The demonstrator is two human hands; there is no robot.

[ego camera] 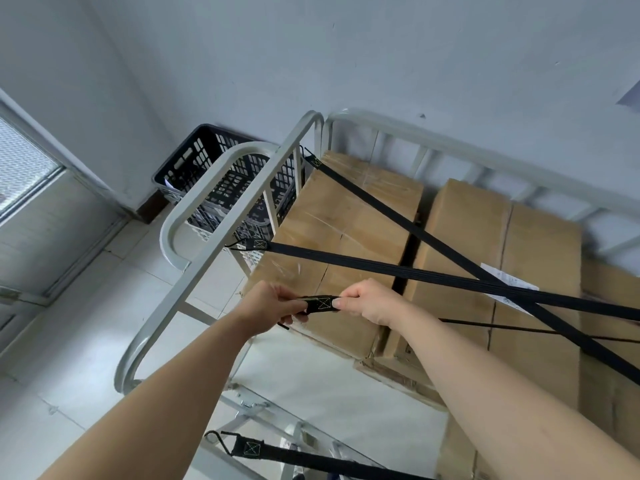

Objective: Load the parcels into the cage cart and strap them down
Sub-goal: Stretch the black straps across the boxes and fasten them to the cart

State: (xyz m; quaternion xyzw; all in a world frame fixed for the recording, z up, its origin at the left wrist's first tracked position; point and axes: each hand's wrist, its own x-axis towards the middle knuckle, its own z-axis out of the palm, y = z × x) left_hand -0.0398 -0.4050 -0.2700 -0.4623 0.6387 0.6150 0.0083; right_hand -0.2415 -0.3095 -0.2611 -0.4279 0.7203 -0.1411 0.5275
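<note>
Fingers of left hand [273, 304] and right hand [372, 301] are clamped on the stitched strap end [321, 304], at the near edge of the left parcel [346, 216] in the cage cart [206, 251]. Webbing is likely limp and light; hold the stiffer sewn tab.

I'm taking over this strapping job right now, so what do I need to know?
Hands: left hand and right hand both pinch a loose strap end above the parcels.
Things: the cardboard parcels sit loaded in the cage cart.
Done: two black straps cross the parcels, hooked onto the cart.
Left: probably hook the held end to the cart and tension it; a lower strap needs checking.
</note>
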